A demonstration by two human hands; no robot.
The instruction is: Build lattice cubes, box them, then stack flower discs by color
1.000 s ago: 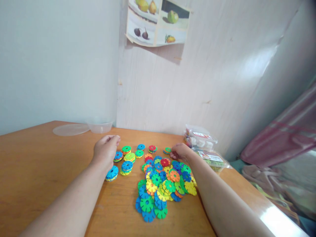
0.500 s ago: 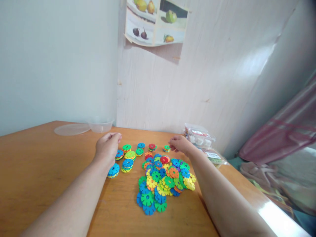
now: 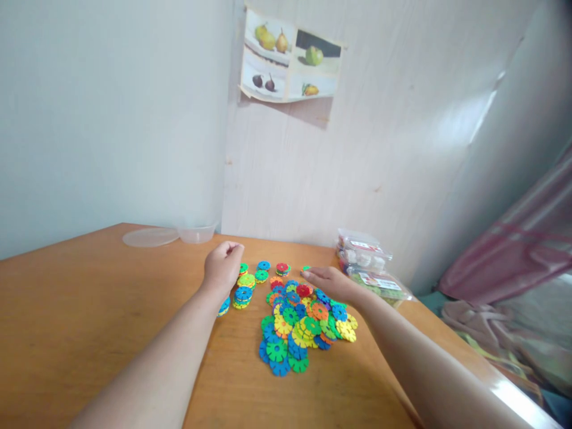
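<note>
My left hand (image 3: pixel 222 266) hovers at the left side of several small stacks of notched plastic discs, its fingers curled closed; whatever they may hold is hidden. Beside it are a lime-topped stack (image 3: pixel 246 280) and a blue-topped stack (image 3: pixel 243 294). My right hand (image 3: pixel 329 282) is palm down with fingers stretched out to the left, its fingertips partly covering a small green-topped stack (image 3: pixel 305 269). A red-topped stack (image 3: pixel 282 268) stands between the hands. Nearer me spreads a loose pile of multicoloured flower-shaped discs (image 3: pixel 308 326), behind which the right hand reaches.
A clear plastic tub (image 3: pixel 196 234) and its round lid (image 3: pixel 149 238) lie at the table's back left. Clear food boxes (image 3: pixel 364 256) stand at the back right. A fruit picture sheet (image 3: pixel 290 62) hangs on the wall. Cloths (image 3: pixel 473 316) lie beyond the table's right edge.
The view has shifted, so everything sits further right. My left hand has moved closer to the stacks, covering more of them. My right hand's fingers have straightened and now overlap the small green-topped stack.
</note>
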